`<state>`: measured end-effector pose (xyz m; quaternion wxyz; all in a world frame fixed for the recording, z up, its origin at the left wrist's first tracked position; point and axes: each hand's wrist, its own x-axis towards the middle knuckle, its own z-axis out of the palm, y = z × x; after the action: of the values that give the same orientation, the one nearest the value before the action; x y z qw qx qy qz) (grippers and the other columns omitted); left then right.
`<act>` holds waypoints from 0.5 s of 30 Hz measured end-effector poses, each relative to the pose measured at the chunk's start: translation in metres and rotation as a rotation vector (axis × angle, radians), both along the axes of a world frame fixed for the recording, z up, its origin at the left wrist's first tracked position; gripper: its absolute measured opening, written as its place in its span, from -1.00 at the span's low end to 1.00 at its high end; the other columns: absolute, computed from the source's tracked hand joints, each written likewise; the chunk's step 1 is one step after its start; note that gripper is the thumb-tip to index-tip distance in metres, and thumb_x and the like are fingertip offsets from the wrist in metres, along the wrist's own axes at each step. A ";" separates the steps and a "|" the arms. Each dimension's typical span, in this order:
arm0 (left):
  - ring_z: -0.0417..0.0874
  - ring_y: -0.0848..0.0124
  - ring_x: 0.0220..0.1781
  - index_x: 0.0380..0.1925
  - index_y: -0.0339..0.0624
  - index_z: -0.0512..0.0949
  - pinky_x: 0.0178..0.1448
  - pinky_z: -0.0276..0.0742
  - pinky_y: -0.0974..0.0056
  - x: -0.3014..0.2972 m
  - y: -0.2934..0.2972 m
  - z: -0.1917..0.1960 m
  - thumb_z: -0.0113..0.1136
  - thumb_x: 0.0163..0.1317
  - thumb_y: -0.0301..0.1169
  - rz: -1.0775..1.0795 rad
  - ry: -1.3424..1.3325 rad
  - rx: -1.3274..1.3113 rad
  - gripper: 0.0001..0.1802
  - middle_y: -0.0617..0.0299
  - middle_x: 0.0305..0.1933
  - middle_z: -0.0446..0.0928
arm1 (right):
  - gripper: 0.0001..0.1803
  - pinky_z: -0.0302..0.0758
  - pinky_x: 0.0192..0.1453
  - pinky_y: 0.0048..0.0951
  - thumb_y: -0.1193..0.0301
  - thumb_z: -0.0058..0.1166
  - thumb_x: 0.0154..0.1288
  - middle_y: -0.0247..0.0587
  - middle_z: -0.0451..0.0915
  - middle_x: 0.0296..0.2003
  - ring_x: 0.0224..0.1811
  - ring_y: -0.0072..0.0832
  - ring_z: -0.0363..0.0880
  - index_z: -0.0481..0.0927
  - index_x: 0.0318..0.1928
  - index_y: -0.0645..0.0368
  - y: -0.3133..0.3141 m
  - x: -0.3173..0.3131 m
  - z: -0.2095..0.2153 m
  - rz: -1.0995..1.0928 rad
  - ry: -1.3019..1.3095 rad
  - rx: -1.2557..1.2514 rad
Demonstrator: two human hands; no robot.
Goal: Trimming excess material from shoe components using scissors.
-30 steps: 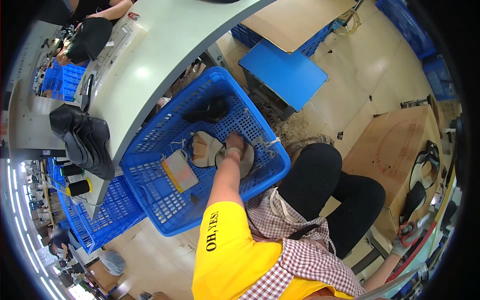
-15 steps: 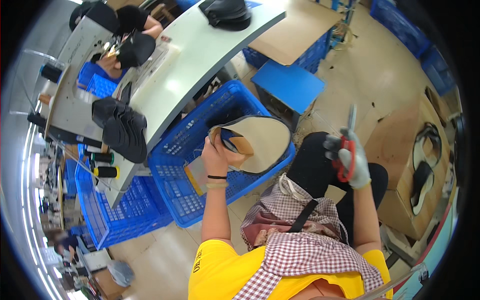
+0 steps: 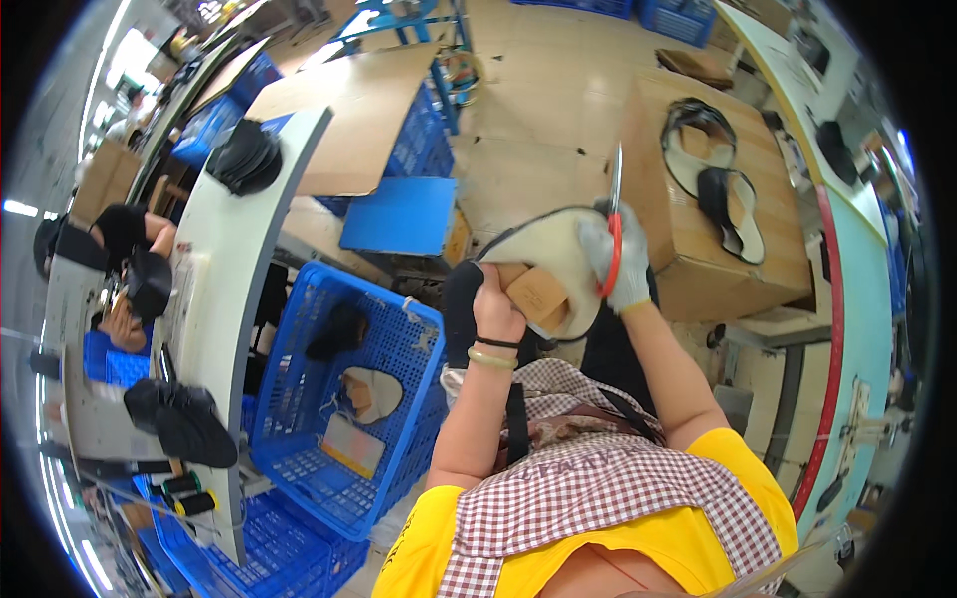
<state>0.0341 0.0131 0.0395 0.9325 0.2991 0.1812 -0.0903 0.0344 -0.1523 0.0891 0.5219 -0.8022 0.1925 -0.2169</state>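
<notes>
Holding a cream piece [image 3: 556,241] (dark-edged).

Black stacks [image 3: 245,159] lie on the pale table [image 3: 227,264], curved pieces [image 3: 716,197] on the carton [image 3: 738,284].

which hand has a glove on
The right hand, in a pale glove and holding red-handled scissors; the left hand, gripping the cream piece, wears no glove.
</notes>
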 end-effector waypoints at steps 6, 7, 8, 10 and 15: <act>0.50 0.32 -0.46 -0.27 -0.07 0.51 -0.29 0.46 0.25 -0.013 -0.020 -0.045 -0.16 0.41 0.02 -0.590 -0.034 -0.436 -0.57 0.28 -0.48 0.48 | -0.49 0.47 0.03 -0.17 0.10 0.13 0.11 0.13 0.59 -0.15 -0.07 -0.04 0.58 0.52 0.01 0.14 -0.101 0.022 -0.054 -0.210 0.128 -0.257; 0.51 0.31 -0.46 -0.25 -0.08 0.51 -0.28 0.48 0.23 -0.012 -0.016 -0.055 -0.14 0.40 0.01 -0.646 0.022 -0.383 -0.58 0.27 -0.49 0.48 | -0.52 0.45 0.04 -0.13 0.09 0.06 0.17 0.14 0.58 -0.13 -0.05 0.00 0.56 0.52 0.00 0.13 -0.102 0.024 -0.055 -0.141 0.221 -0.340; 0.54 0.43 -0.42 -0.23 -0.15 0.51 -0.24 0.50 0.29 -0.010 -0.010 -0.063 -0.10 0.40 -0.09 -0.571 0.156 -0.098 -0.64 0.31 -0.41 0.52 | -0.54 0.44 0.05 -0.08 0.07 -0.01 0.22 0.16 0.57 -0.12 -0.03 0.04 0.54 0.51 -0.01 0.11 -0.102 0.024 -0.055 -0.078 0.316 -0.417; 0.56 0.47 -0.38 -0.21 -0.19 0.51 -0.30 0.51 0.32 -0.024 -0.012 -0.079 -0.02 0.38 -0.17 -0.485 -0.029 0.432 -0.69 0.29 -0.41 0.53 | -0.58 0.44 0.04 -0.07 0.09 -0.07 0.25 0.16 0.57 -0.10 -0.02 0.05 0.53 0.52 -0.04 0.11 -0.106 0.028 -0.055 -0.019 0.441 -0.424; 0.53 0.57 -0.49 -0.10 -0.30 0.50 -0.44 0.44 0.46 -0.060 -0.029 -0.052 0.16 0.26 -0.39 -0.461 -0.671 1.083 -0.74 0.27 -0.46 0.53 | -0.65 0.45 0.01 -0.01 0.15 -0.14 0.29 0.13 0.58 -0.13 -0.04 0.03 0.54 0.53 -0.09 0.09 -0.107 0.030 -0.057 0.028 0.615 -0.429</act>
<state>-0.0256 -0.0159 -0.0122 0.6138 0.7668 -0.1669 -0.0858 0.0644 -0.2591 0.0324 0.2625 -0.9235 0.2796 0.0061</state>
